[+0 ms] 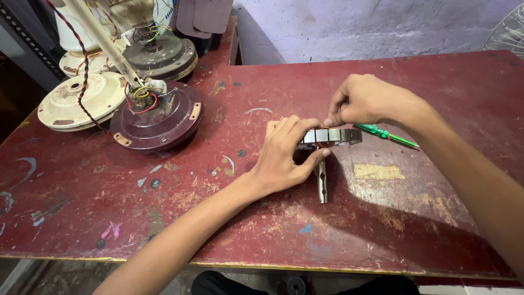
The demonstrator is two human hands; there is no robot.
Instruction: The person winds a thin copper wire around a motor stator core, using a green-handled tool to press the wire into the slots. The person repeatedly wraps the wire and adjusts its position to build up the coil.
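A round metal fan stator [333, 136] with a steel shaft [322, 183] stands on edge on the worn red table [382, 229]. My left hand [286, 153] is wrapped around its left side and holds it. My right hand [368, 100] pinches at the top rim of the stator with thumb and forefinger; what it pinches is too small to see. A green-handled screwdriver [386, 134] lies on the table just right of the stator, under my right wrist.
Several ceiling fan motors stand at the table's left back: a maroon one [158, 117] with loose coloured wires, a cream one [82, 101] and a dark one [161, 54]. A wire fan guard [507, 30] shows at the far right. A lilac wall stands behind.
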